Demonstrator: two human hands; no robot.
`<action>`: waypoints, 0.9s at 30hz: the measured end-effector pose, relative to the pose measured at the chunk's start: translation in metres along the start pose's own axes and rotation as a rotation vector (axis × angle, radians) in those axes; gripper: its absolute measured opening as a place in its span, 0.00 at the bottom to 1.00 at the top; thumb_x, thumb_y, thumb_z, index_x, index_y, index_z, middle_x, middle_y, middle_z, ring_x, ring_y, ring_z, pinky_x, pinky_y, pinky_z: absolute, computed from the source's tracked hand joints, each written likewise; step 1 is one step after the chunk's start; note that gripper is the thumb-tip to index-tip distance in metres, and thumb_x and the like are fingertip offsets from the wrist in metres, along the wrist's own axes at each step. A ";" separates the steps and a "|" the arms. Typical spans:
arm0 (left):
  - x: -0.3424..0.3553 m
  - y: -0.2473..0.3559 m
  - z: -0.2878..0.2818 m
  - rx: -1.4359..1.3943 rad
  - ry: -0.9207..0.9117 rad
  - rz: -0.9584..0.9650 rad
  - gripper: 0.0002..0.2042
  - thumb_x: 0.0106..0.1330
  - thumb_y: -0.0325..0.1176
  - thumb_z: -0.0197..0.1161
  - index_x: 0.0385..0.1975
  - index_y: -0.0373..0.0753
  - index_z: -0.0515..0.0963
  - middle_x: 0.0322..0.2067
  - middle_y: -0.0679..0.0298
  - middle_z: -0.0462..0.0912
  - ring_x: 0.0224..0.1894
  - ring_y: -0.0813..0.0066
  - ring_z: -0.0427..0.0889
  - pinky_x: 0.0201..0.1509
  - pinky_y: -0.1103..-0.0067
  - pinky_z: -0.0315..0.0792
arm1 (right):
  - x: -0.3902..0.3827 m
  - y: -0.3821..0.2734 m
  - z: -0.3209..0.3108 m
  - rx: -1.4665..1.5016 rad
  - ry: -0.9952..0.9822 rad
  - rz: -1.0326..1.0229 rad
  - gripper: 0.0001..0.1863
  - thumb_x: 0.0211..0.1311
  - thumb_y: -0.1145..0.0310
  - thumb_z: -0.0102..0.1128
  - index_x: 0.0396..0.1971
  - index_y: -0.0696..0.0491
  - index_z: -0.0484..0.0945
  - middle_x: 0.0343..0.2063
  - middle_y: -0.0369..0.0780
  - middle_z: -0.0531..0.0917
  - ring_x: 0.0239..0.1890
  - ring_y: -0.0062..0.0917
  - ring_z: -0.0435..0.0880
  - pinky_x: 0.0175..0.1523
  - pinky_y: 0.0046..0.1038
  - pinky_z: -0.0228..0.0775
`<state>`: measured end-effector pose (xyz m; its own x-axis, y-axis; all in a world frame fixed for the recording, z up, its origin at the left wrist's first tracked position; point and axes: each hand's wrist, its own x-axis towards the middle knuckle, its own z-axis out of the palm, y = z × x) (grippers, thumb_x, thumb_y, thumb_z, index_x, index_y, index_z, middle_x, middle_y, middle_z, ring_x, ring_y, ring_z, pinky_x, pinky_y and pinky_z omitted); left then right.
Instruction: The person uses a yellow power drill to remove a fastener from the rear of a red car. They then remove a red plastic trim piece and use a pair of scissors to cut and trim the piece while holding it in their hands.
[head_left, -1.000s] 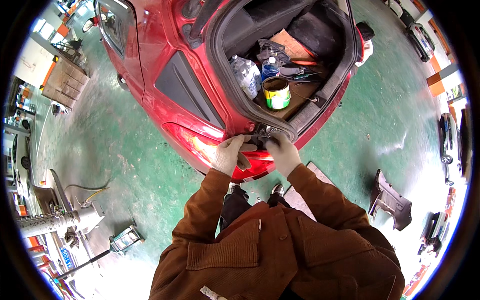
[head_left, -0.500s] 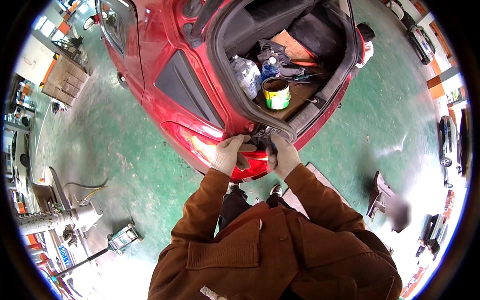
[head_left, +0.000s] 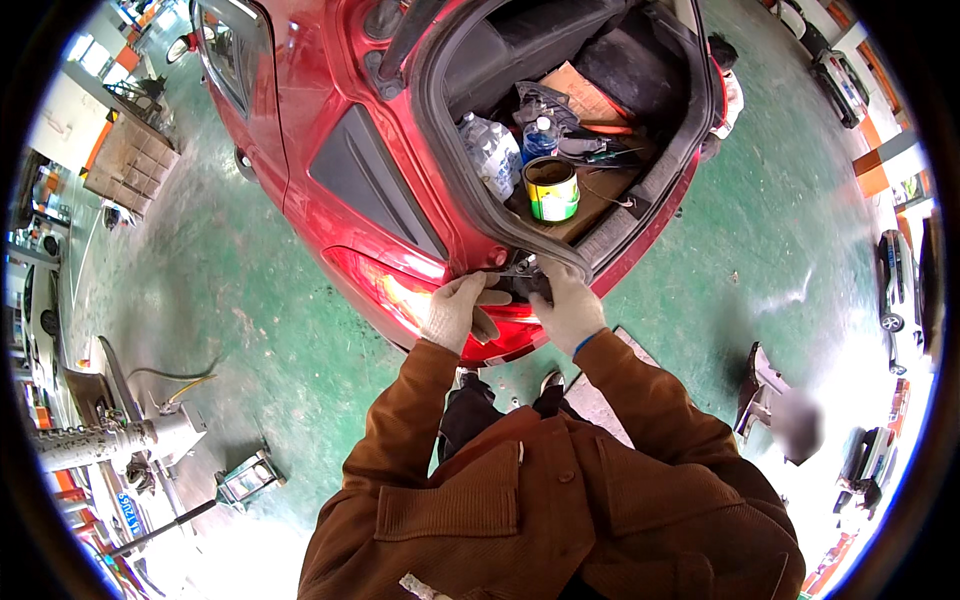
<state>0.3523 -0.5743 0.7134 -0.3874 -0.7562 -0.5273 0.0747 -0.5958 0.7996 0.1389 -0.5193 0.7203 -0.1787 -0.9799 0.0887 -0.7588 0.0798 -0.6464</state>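
Green floor [head_left: 250, 300] is spreading beneath a red car [head_left: 305, 110]. Near its black trunk seal [head_left: 545, 245], the red tail lamp [head_left: 385, 288] is lying just beside the bent fingers of the left hand [head_left: 457, 310] and right hand [head_left: 570, 308]; whether either is grasping anything, I cannot tell.

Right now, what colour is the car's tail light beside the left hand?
The tail light is red with a paler bright patch; the head view shows it best.
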 end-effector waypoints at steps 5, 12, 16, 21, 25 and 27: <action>0.002 -0.002 0.004 0.001 -0.015 -0.003 0.25 0.82 0.48 0.51 0.61 0.30 0.79 0.43 0.49 0.92 0.17 0.67 0.85 0.19 0.77 0.78 | -0.004 0.033 0.032 0.691 0.008 0.349 0.24 0.70 0.61 0.65 0.61 0.56 0.76 0.34 0.42 0.85 0.30 0.30 0.85 0.35 0.37 0.78; 0.003 -0.002 0.002 -0.012 -0.026 -0.015 0.26 0.81 0.49 0.52 0.61 0.30 0.78 0.45 0.48 0.91 0.18 0.67 0.86 0.20 0.76 0.79 | -0.006 0.014 0.006 -0.112 -0.025 -0.124 0.20 0.71 0.62 0.61 0.58 0.56 0.76 0.33 0.43 0.85 0.26 0.31 0.85 0.31 0.32 0.77; 0.005 -0.005 0.002 -0.020 -0.021 -0.012 0.27 0.81 0.49 0.51 0.61 0.28 0.78 0.44 0.47 0.91 0.17 0.66 0.85 0.19 0.77 0.78 | -0.007 0.038 0.021 0.796 -0.321 0.363 0.21 0.72 0.62 0.60 0.60 0.55 0.75 0.34 0.42 0.84 0.26 0.30 0.85 0.30 0.30 0.78; 0.001 0.000 0.002 -0.003 0.014 -0.010 0.27 0.82 0.48 0.51 0.61 0.27 0.77 0.43 0.47 0.91 0.16 0.67 0.83 0.19 0.77 0.76 | -0.004 0.007 0.018 1.150 -0.276 0.775 0.22 0.73 0.61 0.59 0.62 0.54 0.75 0.35 0.40 0.83 0.29 0.31 0.86 0.32 0.30 0.80; 0.000 0.001 0.003 -0.017 0.013 -0.006 0.27 0.82 0.48 0.51 0.61 0.27 0.77 0.42 0.48 0.92 0.16 0.67 0.84 0.19 0.77 0.76 | 0.001 -0.009 0.001 0.728 -0.267 0.533 0.20 0.73 0.62 0.58 0.59 0.55 0.76 0.33 0.39 0.82 0.26 0.29 0.83 0.29 0.29 0.76; 0.000 0.000 0.004 -0.018 0.001 0.002 0.27 0.82 0.48 0.51 0.61 0.27 0.78 0.42 0.48 0.92 0.16 0.67 0.84 0.19 0.78 0.76 | 0.000 0.002 0.006 0.912 -0.242 0.611 0.17 0.73 0.63 0.58 0.57 0.55 0.77 0.31 0.39 0.81 0.24 0.27 0.80 0.26 0.28 0.73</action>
<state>0.3484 -0.5733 0.7146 -0.3860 -0.7577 -0.5262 0.0917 -0.5991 0.7954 0.1414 -0.5199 0.7143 -0.1624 -0.8399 -0.5180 0.1743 0.4923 -0.8528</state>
